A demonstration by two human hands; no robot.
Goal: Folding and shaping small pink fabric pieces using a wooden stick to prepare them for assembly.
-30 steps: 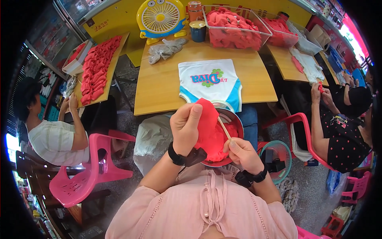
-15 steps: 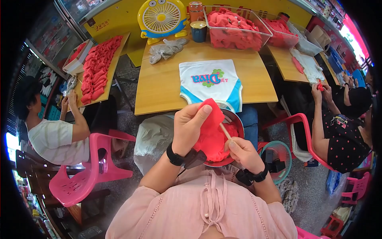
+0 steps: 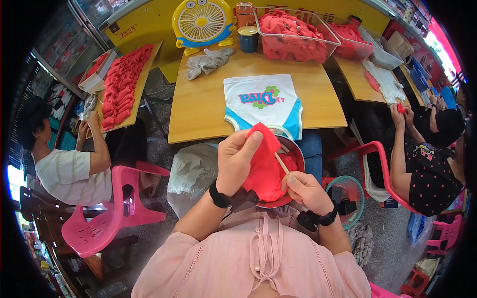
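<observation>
In my left hand (image 3: 237, 158) a red fabric piece (image 3: 264, 141) is pinched between thumb and fingers and held up over my lap. My right hand (image 3: 307, 191) grips a thin wooden stick (image 3: 283, 164), whose far end meets the edge of that fabric piece; whether it goes inside, I cannot tell. Below both hands a red bowl (image 3: 296, 149) rests at my lap, with more red fabric pieces (image 3: 268, 184) in it. Just past the bowl, a white and blue garment (image 3: 261, 102) with a printed front lies on the wooden table (image 3: 198, 114), its near edge at the table's edge.
A yellow fan (image 3: 202, 22), a dark cup (image 3: 248, 39), a crumpled plastic bag (image 3: 211, 62) and a clear bin (image 3: 295, 37) of red pieces stand at the back. People sit left and right. A pink chair (image 3: 117, 208) and a teal basket (image 3: 350, 186) flank me.
My right hand has shifted slightly to the right with the stick. My left hand and the red fabric piece stay almost in place.
</observation>
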